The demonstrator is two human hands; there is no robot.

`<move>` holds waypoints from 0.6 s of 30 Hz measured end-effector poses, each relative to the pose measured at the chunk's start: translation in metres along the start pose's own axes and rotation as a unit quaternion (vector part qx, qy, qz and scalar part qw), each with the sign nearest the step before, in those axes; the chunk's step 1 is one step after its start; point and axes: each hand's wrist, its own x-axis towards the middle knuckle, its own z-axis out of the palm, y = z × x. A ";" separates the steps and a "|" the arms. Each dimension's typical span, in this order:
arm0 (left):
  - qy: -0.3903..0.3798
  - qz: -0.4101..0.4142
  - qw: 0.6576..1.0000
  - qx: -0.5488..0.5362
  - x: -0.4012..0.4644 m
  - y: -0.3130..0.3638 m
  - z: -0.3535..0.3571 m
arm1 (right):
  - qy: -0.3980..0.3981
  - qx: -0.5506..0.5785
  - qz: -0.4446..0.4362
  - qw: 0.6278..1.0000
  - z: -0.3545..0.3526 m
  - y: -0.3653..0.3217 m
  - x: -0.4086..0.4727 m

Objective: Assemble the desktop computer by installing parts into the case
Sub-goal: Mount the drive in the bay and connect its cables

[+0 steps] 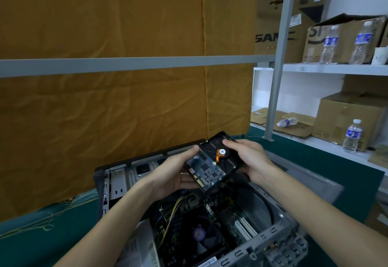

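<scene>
A black hard drive [214,161] is held circuit-board side up above the open grey computer case [279,231]. My left hand [174,174] grips its left edge, thumb on top near the far corner. My right hand [249,159] grips its right edge, with fingers curled over the top. An orange ribbon and a round sticker show on the drive's face. Below, inside the case, lie the motherboard with a CPU fan [199,235], white slots [245,226] and yellow and black cables [174,210].
The case lies on a green table mat [42,243] before a hanging orange cloth [126,103]. A grey bar [126,65] crosses it. White shelves at right hold cardboard boxes [344,119] and water bottles [353,136]. Loose yellow threads trail at left.
</scene>
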 end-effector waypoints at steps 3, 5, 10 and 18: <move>-0.004 -0.018 0.998 0.056 0.000 -0.001 0.000 | -0.046 -0.046 0.044 0.997 0.002 -0.012 0.005; -0.013 -0.015 0.997 0.068 0.000 -0.005 0.001 | -0.063 -0.057 0.060 0.995 0.002 -0.015 0.006; 0.024 -0.014 1.000 0.007 0.002 -0.011 0.008 | -0.059 -0.017 0.021 0.998 -0.003 0.005 -0.009; 0.023 -0.016 0.999 -0.032 0.001 -0.013 0.013 | -0.192 -0.026 0.057 0.979 -0.012 0.015 -0.038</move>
